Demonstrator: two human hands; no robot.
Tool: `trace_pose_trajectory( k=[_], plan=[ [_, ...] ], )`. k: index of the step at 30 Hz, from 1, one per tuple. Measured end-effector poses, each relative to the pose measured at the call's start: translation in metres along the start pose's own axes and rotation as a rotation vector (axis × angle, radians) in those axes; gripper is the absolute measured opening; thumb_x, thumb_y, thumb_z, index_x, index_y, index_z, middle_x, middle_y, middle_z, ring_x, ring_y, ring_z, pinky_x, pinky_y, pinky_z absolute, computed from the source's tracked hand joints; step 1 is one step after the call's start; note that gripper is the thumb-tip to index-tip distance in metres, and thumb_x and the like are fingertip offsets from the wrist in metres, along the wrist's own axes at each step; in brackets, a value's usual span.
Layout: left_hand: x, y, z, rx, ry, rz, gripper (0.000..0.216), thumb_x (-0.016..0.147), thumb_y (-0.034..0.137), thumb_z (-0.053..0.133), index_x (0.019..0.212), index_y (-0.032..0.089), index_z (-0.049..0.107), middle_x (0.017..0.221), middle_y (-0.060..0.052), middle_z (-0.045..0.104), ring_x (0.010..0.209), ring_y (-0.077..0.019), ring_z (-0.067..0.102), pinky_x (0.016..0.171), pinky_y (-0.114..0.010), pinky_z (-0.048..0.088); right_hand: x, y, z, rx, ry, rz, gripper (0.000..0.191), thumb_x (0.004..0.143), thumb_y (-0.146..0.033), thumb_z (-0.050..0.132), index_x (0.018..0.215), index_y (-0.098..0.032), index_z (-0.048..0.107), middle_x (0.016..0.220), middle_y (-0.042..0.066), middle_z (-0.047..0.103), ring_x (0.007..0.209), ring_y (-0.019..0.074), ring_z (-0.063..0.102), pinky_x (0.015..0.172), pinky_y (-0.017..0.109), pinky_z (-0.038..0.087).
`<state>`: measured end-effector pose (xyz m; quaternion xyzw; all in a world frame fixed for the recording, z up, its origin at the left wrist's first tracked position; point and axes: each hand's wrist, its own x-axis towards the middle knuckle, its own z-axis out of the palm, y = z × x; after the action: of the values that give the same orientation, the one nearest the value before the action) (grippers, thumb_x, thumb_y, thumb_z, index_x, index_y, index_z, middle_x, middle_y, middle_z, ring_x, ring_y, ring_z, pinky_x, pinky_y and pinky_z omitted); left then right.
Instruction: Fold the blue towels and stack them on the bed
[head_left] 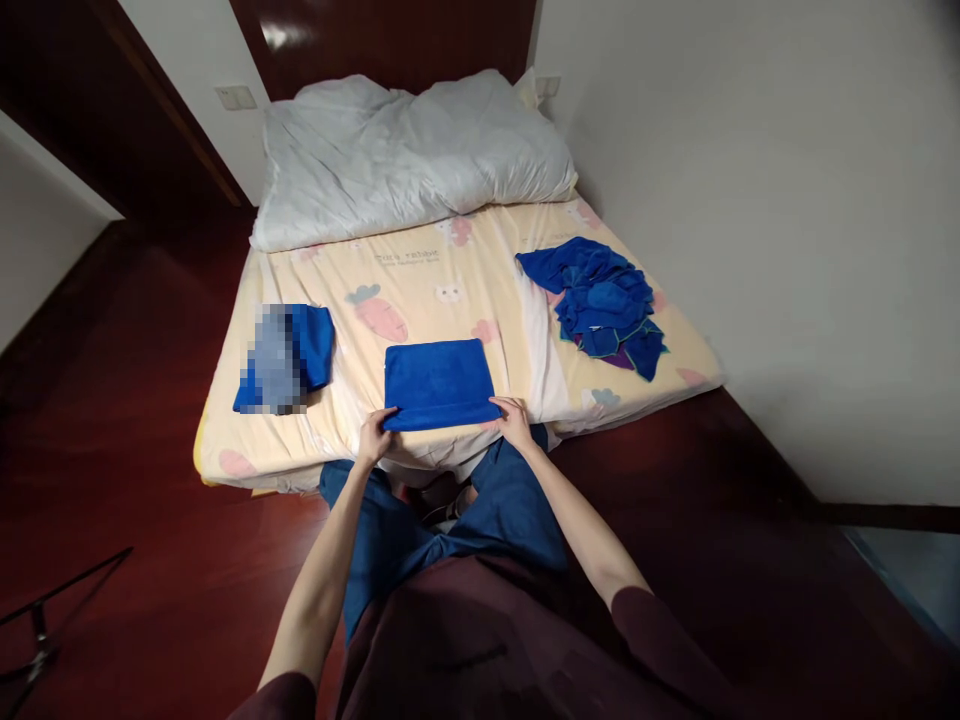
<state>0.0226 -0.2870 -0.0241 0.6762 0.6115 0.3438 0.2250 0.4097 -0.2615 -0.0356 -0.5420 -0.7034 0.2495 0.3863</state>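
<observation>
A blue towel (438, 380) lies flat and folded on the near part of the bed (420, 285). My left hand (373, 436) pinches the towel's near left corner. At the near right corner, my right hand (514, 420) grips the cloth with closed fingers. Both arms reach forward over my knees to the bed's near edge.
A heap of loose blue cloths (600, 300) lies at the bed's right side. A stack of folded blue cloths (289, 355), partly blurred, sits at the left. A white duvet (412, 150) covers the far end. A wall runs along the right; dark wooden floor surrounds the bed.
</observation>
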Motion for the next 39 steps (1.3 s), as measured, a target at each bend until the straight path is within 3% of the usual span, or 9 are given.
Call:
trace_pose_trajectory(
  k=[5, 10, 15, 18, 22, 32, 35, 37, 39],
  plan=[
    [0.004, -0.006, 0.004, -0.165, 0.139, -0.116, 0.027, 0.08, 0.03, 0.057, 0.097, 0.019, 0.075, 0.115, -0.013, 0.063, 0.113, -0.0265, 0.064, 0.101, -0.045, 0.055, 0.01, 0.01, 0.009, 0.098, 0.065, 0.095, 0.064, 0.061, -0.002, 0.045, 0.114, -0.018, 0.076, 0.112, 0.009, 0.063, 0.11, 0.0208, 0.062, 0.1, 0.037, 0.055],
    [0.004, -0.01, 0.007, -0.243, 0.162, -0.165, 0.026, 0.08, 0.038, 0.062, 0.09, 0.017, 0.074, 0.108, -0.012, 0.054, 0.103, -0.0247, 0.063, 0.089, -0.041, 0.059, 0.011, 0.012, 0.009, 0.119, 0.042, 0.122, 0.055, 0.064, -0.006, 0.048, 0.109, -0.018, 0.077, 0.104, 0.008, 0.059, 0.098, 0.0205, 0.061, 0.092, 0.036, 0.056],
    [0.006, -0.009, 0.008, -0.22, 0.196, -0.243, 0.027, 0.082, 0.045, 0.064, 0.083, 0.018, 0.067, 0.098, -0.009, 0.055, 0.089, -0.0224, 0.062, 0.086, -0.041, 0.057, 0.015, 0.006, 0.005, 0.102, 0.104, 0.175, 0.016, 0.083, -0.029, 0.059, 0.085, -0.019, 0.072, 0.091, 0.007, 0.06, 0.086, 0.0211, 0.058, 0.082, 0.036, 0.055],
    [0.006, -0.009, 0.008, -0.233, 0.199, -0.269, 0.033, 0.086, 0.052, 0.062, 0.078, 0.02, 0.064, 0.093, -0.007, 0.055, 0.086, -0.0211, 0.061, 0.087, -0.04, 0.055, 0.015, 0.003, 0.001, 0.12, 0.147, 0.205, 0.034, 0.09, -0.05, 0.057, 0.076, -0.02, 0.065, 0.086, 0.006, 0.058, 0.085, 0.0215, 0.058, 0.08, 0.035, 0.054],
    [0.006, -0.007, 0.008, -0.241, 0.197, -0.277, 0.038, 0.086, 0.057, 0.061, 0.075, 0.02, 0.064, 0.092, -0.007, 0.056, 0.087, -0.0208, 0.06, 0.087, -0.038, 0.053, 0.015, 0.002, -0.001, 0.146, 0.135, 0.23, 0.043, 0.088, -0.06, 0.057, 0.072, -0.021, 0.063, 0.088, 0.007, 0.06, 0.085, 0.0223, 0.06, 0.08, 0.037, 0.054],
    [0.007, -0.001, 0.009, -0.151, 0.231, -0.276, 0.034, 0.085, 0.052, 0.063, 0.072, 0.02, 0.063, 0.087, -0.007, 0.057, 0.079, -0.02, 0.06, 0.081, -0.036, 0.054, 0.017, 0.0, 0.003, 0.095, 0.203, 0.237, 0.04, 0.085, -0.054, 0.063, 0.063, -0.02, 0.062, 0.078, 0.006, 0.059, 0.076, 0.0195, 0.059, 0.072, 0.033, 0.053],
    [0.008, -0.002, 0.012, -0.109, 0.25, -0.262, 0.031, 0.085, 0.05, 0.063, 0.076, 0.021, 0.064, 0.086, -0.007, 0.058, 0.079, -0.0206, 0.06, 0.081, -0.038, 0.054, 0.017, 0.005, 0.006, 0.103, 0.202, 0.246, 0.033, 0.084, -0.05, 0.065, 0.07, -0.02, 0.065, 0.078, 0.005, 0.06, 0.074, 0.0189, 0.059, 0.069, 0.032, 0.054],
    [0.006, -0.002, 0.014, -0.104, 0.268, -0.261, 0.029, 0.086, 0.048, 0.063, 0.092, 0.02, 0.065, 0.088, -0.006, 0.06, 0.079, -0.0207, 0.061, 0.082, -0.038, 0.055, 0.015, 0.006, 0.007, 0.126, 0.218, 0.269, 0.029, 0.084, -0.046, 0.065, 0.09, -0.018, 0.069, 0.085, 0.006, 0.063, 0.071, 0.0173, 0.059, 0.067, 0.031, 0.054],
    [0.002, 0.001, 0.013, -0.092, 0.298, -0.248, 0.039, 0.087, 0.046, 0.062, 0.115, 0.018, 0.061, 0.097, -0.009, 0.063, 0.086, -0.0221, 0.063, 0.084, -0.039, 0.055, 0.012, 0.003, 0.007, 0.12, 0.26, 0.274, 0.042, 0.085, -0.043, 0.063, 0.118, -0.017, 0.064, 0.101, 0.009, 0.065, 0.072, 0.0164, 0.06, 0.069, 0.032, 0.056]
  ],
)
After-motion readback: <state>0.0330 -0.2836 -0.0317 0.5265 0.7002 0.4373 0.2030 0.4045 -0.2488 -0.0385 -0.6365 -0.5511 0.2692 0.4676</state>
